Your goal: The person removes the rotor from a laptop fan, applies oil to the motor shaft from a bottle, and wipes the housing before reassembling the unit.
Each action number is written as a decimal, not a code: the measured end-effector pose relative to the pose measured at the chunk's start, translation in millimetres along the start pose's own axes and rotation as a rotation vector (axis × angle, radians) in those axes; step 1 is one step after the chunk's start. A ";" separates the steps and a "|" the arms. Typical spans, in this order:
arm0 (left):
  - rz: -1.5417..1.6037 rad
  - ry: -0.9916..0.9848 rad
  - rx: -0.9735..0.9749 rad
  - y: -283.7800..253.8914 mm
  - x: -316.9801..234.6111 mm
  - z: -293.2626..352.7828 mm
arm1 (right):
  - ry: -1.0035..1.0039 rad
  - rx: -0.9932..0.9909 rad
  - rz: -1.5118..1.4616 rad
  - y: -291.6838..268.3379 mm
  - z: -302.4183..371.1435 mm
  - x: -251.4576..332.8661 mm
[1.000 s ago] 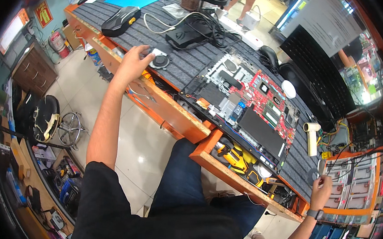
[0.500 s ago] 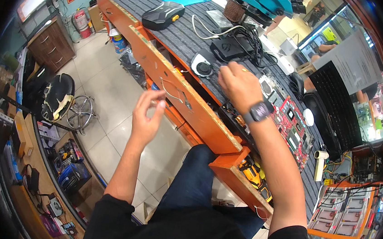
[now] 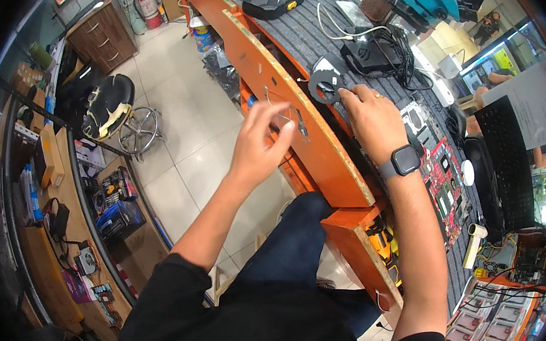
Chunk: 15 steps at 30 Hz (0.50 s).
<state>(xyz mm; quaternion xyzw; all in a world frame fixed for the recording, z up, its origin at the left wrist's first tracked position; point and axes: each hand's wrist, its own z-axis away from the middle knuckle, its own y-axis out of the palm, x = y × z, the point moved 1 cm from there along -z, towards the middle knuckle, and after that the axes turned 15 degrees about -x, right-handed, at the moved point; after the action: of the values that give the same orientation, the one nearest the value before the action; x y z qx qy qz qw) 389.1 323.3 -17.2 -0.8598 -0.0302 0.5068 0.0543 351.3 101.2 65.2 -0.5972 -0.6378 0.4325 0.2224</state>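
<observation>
My right hand (image 3: 374, 122), a smartwatch on its wrist, reaches over the bench's front edge. Its thumb and fingertips are closed on a black, ring-shaped fan part (image 3: 319, 91) with a round opening in the middle. Part of a dark, flat casing (image 3: 332, 62) shows just behind that ring. To the left, my left hand (image 3: 259, 144) hovers in the air in front of the orange drawer front (image 3: 266, 59). Its fingers are curved and apart, and nothing shows in them.
Beyond the right hand lie a black box-shaped device (image 3: 368, 59) with coiled cables and a red circuit board (image 3: 444, 179). A teal microscope (image 3: 430, 9) stands at the back. The pulled-out drawer holds a yellow tool (image 3: 380, 241). A torn black stool (image 3: 110, 104) is at left.
My right hand has come down to the ring-shaped fan part and closed on it; the part is now tilted. My left hand has moved up and right. The whole view has shifted.
</observation>
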 end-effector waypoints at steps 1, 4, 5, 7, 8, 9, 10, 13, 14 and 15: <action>-0.120 0.163 -0.030 17.8 -5.0 -20.1 | 0.052 -0.053 -0.046 -5.3 -0.6 -2.1; -0.428 0.301 0.077 49.8 -5.4 -49.2 | 0.231 -0.116 -0.189 -46.0 7.1 8.7; -0.515 0.303 0.141 59.7 -4.5 -58.6 | 0.238 -0.160 -0.207 -58.2 17.2 8.2; -0.567 0.345 0.235 70.5 5.6 -72.4 | 0.307 -0.204 -0.260 -94.3 37.5 10.8; -0.586 0.386 0.261 74.8 8.6 -77.3 | 0.359 -0.218 -0.273 -107.2 55.4 9.8; -0.605 0.422 0.288 76.8 10.9 -81.9 | 0.411 -0.227 -0.287 -119.7 73.1 9.4; -0.627 0.403 0.329 77.8 11.0 -88.7 | 0.465 -0.216 -0.283 -132.4 87.4 9.3; -0.667 0.355 0.449 78.9 8.7 -99.9 | 0.596 -0.207 -0.264 -158.3 134.3 11.5; -0.668 0.376 0.448 78.9 8.2 -100.6 | 0.646 -0.215 -0.267 -164.3 149.3 11.4; -0.666 0.396 0.445 79.5 8.7 -101.4 | 0.694 -0.221 -0.267 -170.6 162.5 11.1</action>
<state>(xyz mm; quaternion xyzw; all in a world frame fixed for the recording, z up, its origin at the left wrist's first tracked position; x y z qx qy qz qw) 481.8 239.0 14.1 -0.8512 -0.1845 0.2815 0.4028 122.1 80.2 116.4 -0.6402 -0.6396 0.1007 0.4135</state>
